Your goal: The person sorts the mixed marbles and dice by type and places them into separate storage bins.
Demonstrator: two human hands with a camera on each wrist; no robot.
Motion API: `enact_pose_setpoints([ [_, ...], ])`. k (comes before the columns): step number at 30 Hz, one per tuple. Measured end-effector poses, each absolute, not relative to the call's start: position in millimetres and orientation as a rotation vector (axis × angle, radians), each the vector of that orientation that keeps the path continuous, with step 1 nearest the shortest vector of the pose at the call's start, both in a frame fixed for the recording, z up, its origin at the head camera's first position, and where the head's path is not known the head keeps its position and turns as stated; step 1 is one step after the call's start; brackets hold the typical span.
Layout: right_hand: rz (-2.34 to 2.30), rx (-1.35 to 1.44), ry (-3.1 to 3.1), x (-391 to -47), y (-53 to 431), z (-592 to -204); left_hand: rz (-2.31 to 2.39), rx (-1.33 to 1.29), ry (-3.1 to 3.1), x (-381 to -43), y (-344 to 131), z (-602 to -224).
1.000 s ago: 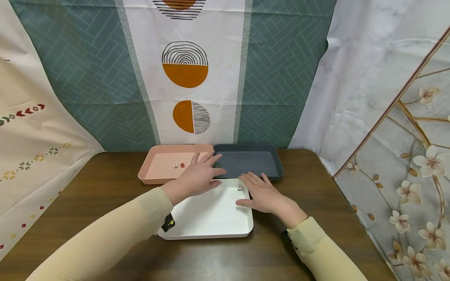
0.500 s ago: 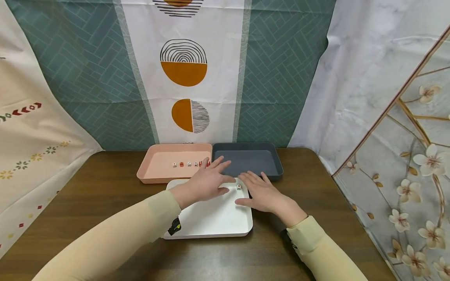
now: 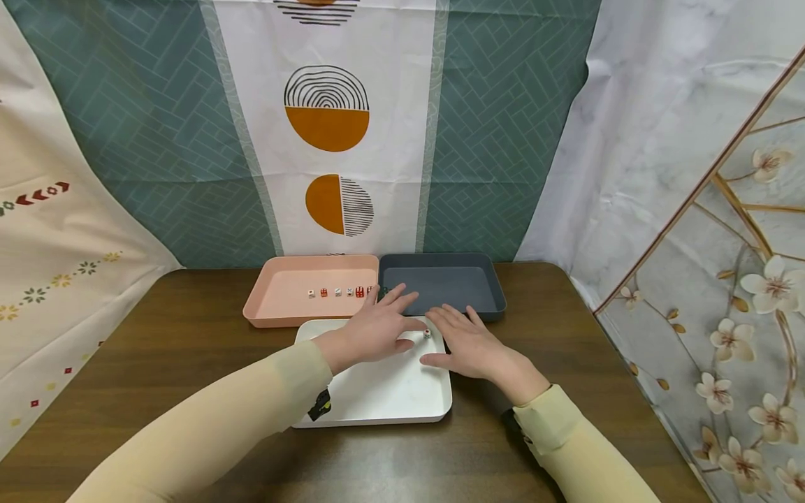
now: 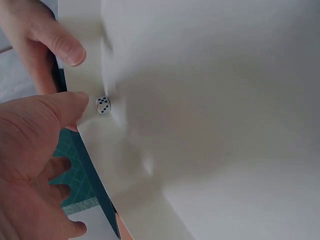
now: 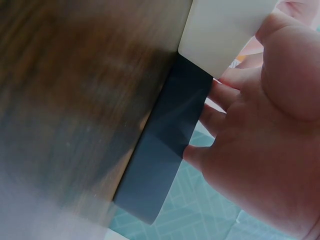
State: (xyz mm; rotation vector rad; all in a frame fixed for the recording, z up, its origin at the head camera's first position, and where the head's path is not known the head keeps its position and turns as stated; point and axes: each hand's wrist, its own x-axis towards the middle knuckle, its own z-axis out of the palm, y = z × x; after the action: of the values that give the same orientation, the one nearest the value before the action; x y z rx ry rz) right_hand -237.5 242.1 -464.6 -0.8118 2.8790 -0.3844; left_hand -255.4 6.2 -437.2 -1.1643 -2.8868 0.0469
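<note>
A white die with dark pips (image 3: pixel 427 334) sits at the far right corner of the white tray (image 3: pixel 390 402). My left hand (image 3: pixel 371 334) reaches over the tray's far side with its fingers spread and holds nothing. In the left wrist view a fingertip is right beside the die (image 4: pixel 103 105). My right hand (image 3: pixel 472 353) lies over the tray's right rim, fingers extended and thumb over the tray. In the right wrist view its fingertips are at the edge of the dark blue tray (image 5: pixel 157 145).
Behind the white tray stand a pink tray (image 3: pixel 283 283) and the dark blue tray (image 3: pixel 440 286), side by side. A row of several white and red dice (image 3: pixel 323 293) lies in the pink one. Green dice (image 3: pixel 386 290) show partly behind my left fingers. Patterned cloths hang around the wooden table (image 3: pixel 189 335).
My left hand has moved right, from over the pink tray's edge toward the die, uncovering more of the dice row. My right hand stays nearly in place.
</note>
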Motion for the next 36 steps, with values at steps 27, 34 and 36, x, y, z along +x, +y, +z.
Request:
enact_pose_setpoints([
  [27, -0.387, -0.817, 2.886, -236.3, 241.7, -462.0, -0.006, -1.143, -2.996, -263.2, 13.1, -442.6],
  [34, -0.391, -0.806, 2.883, -236.8, 242.0, -462.8, -0.042, -1.170, -2.996, -264.7, 14.4, -444.1],
  [36, -0.389, -0.801, 2.881, -237.0, 242.0, -462.8, -0.048, -1.177, -2.993, -265.2, 14.6, -444.6],
])
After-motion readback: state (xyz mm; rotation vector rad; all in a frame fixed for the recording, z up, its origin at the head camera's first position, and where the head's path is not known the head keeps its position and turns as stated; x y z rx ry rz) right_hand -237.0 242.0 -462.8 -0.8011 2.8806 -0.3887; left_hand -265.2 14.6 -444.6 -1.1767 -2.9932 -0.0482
